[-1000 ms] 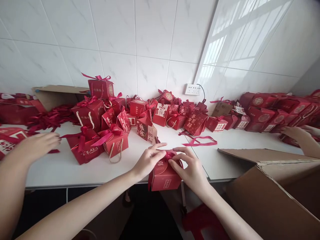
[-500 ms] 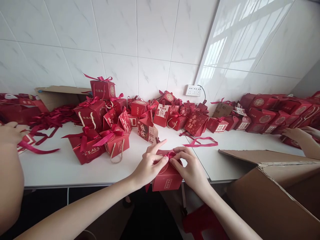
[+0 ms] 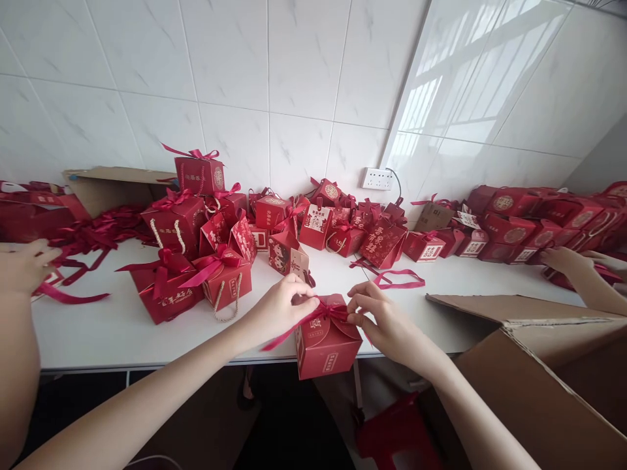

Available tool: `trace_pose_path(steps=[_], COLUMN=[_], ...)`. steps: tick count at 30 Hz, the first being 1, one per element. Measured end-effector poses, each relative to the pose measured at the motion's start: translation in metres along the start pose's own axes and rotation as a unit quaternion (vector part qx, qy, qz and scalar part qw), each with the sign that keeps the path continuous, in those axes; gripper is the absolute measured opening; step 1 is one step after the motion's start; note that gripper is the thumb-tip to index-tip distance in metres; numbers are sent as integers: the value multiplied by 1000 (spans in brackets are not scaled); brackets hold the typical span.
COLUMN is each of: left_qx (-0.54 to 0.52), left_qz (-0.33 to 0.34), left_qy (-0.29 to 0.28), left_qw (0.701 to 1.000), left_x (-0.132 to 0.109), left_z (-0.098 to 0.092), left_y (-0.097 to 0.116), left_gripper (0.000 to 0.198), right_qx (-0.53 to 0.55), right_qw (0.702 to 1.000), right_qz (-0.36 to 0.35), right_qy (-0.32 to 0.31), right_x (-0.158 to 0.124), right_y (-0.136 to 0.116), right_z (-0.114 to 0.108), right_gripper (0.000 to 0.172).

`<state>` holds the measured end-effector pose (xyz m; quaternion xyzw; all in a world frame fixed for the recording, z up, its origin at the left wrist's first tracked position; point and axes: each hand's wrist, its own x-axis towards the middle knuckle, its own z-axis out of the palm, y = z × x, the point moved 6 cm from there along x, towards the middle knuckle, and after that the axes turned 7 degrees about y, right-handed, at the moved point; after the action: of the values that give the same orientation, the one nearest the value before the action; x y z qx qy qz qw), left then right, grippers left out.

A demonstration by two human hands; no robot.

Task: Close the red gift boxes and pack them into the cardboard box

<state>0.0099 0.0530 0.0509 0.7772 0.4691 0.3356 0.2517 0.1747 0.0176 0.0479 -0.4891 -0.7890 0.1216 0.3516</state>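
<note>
A red gift box with a round flap and pale printed characters sits at the table's front edge, in front of me. A dark pink ribbon is knotted across its top. My left hand pinches the ribbon on the left side of the knot, and a loose tail hangs below it. On the other side my right hand has its thumb and fingers closed on the ribbon. Just behind, a box with a cartoon print stands on the table.
Ribboned red boxes are grouped at the left, more boxes at the right. A loose ribbon lies on the white table. An open carton stands front right. Other people's hands work at both sides.
My hands have moved apart from the knot, drawing the ribbon out to both sides. The box's front and round flap show more now.
</note>
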Motion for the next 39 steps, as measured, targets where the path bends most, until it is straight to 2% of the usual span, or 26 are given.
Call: trace_pose_path(steps=[3, 6, 8, 12, 17, 23, 27, 31, 34, 39], left_qx=[4, -39, -61, -26, 60, 19, -20, -50, -63, -72], left_qz=[-26, -69, -89, -65, 16, 87, 52, 2, -6, -13], left_qy=[-35, -92, -104, -68, -10, 31, 36, 29, 24, 26], left_qw=[999, 993, 989, 995, 998, 996, 998, 998, 998, 997], left_x=[0, -4, -8, -9, -9, -17, -19, -21, -22, -21], left_z=[0, 6, 7, 3, 2, 12, 17, 20, 21, 21], left_y=[4, 7, 9, 15, 17, 9, -3, -10, -10, -11], left_gripper=[19, 16, 16, 16, 10, 12, 11, 11, 12, 17], right_qx=[-30, -54, -67, -79, -95, -115, -124, -105, -95, -59], right_qw=[999, 998, 997, 996, 994, 991, 988, 993, 993, 990], right_qz=[-1, 0, -2, -11, -9, 5, 18, 39, 74, 131], right_qy=[-20, -35, -40, -43, -46, -73, -85, -38, -6, 3], right_x=[0, 0, 0, 0, 1, 1, 0, -4, -11, -17], right_y=[-3, -6, -8, -10, -7, -2, 0, 1, 4, 8], right_z=[-3, -4, -4, -4, -6, -3, -3, -9, -8, 3], right_gripper=[15, 17, 17, 19, 20, 18, 17, 15, 28, 41])
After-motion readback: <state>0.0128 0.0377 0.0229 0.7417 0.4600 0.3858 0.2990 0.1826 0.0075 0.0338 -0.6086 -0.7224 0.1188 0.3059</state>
